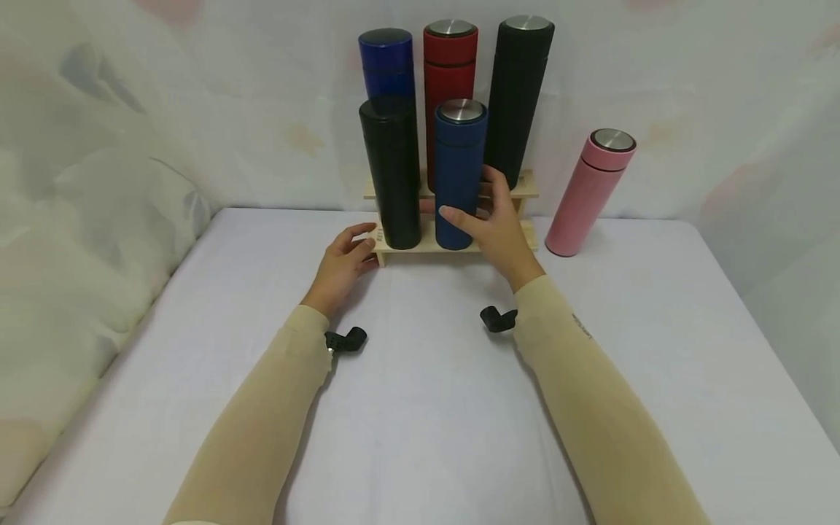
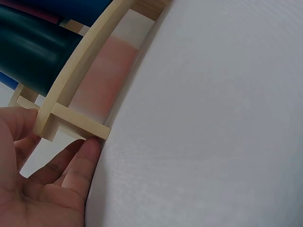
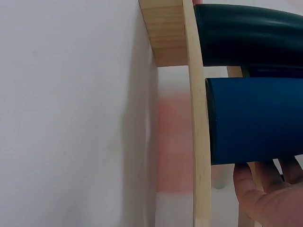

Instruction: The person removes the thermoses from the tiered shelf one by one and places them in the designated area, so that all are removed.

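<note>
Right hand (image 1: 502,232): just right of centre in the upper half of the head view; your thumb lies across the front of the front blue bottle (image 1: 459,171) and your fingers bend behind its right side, so you are holding it.
Front blue bottle: upright on the lower step of the wooden rack (image 1: 428,237), steel cap up; in your right wrist view its base meets the plank at the right of the frame.
Left hand (image 1: 340,264): left of centre in the head view; your thumb and fingers are bent around the rack's left end, and your left wrist view has them touching it at the lower left.
Lower step: the front black bottle (image 1: 394,179) stands on it, left of the bottle you hold, with a gap between them.
Upper step: back blue bottle (image 1: 389,69) at left, red bottle (image 1: 450,80) in the middle, back black bottle (image 1: 517,102) at right, all at upper centre of the frame.
Pink bottle (image 1: 587,200): on the white-covered table (image 1: 420,394) at upper right, beside the rack and apart from it.
Sleeves (image 1: 252,415): beige, running up from the bottom edge to both your wrists.
</note>
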`<act>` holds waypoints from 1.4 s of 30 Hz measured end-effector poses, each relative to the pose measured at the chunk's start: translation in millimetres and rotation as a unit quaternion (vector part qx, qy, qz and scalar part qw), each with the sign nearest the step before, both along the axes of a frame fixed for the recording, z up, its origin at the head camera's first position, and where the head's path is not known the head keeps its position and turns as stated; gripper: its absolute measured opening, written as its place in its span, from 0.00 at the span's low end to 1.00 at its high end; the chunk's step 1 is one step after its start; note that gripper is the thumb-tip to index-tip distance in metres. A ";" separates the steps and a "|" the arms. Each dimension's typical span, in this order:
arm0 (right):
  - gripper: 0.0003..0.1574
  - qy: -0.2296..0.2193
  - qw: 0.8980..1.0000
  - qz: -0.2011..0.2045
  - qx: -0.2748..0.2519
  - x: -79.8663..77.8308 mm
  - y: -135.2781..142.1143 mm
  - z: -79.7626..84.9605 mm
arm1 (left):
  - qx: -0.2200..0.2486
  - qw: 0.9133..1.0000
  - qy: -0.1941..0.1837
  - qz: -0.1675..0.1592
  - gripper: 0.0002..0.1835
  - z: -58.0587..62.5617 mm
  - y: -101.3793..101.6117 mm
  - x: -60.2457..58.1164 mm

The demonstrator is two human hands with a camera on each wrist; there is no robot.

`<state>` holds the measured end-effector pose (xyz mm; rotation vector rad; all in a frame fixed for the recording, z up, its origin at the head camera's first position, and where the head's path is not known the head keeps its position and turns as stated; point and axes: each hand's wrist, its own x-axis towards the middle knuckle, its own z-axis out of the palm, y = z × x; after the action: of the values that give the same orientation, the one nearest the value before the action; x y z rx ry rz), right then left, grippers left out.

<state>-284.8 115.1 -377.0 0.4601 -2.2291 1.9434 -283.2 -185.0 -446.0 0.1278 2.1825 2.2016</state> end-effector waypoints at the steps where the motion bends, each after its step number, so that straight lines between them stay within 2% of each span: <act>1: 0.58 -0.003 1.000 -0.001 0.000 -0.9 -0.8 1.1 | 0.001 1.000 0.001 0.000 0.24 -0.2 0.3 -0.2; 8: 0.58 -0.014 1.000 -0.008 0.001 -6.3 -2.5 3.8 | -0.003 1.000 0.001 0.001 0.24 -0.7 0.8 -0.2; 14: 0.57 -0.005 1.000 -0.011 0.006 -6.9 -2.1 3.0 | -0.003 1.000 0.003 0.005 0.24 -0.3 0.6 0.5; 24: 0.55 0.019 0.999 -0.017 0.025 2.1 5.7 5.3 | 0.006 1.000 0.004 0.005 0.24 -0.3 0.4 1.4; 35: 0.55 0.025 1.000 -0.013 0.006 14.0 27.7 10.2 | 0.014 1.000 0.005 0.000 0.24 2.2 1.5 1.7; 42: 0.55 0.044 0.999 -0.023 -0.005 23.1 45.9 15.8 | -0.004 1.000 0.004 0.006 0.24 0.9 1.4 1.0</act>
<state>-261.8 161.0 -361.2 0.4776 -2.1568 1.8724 -282.2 -183.6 -445.2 0.1228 2.2007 2.2031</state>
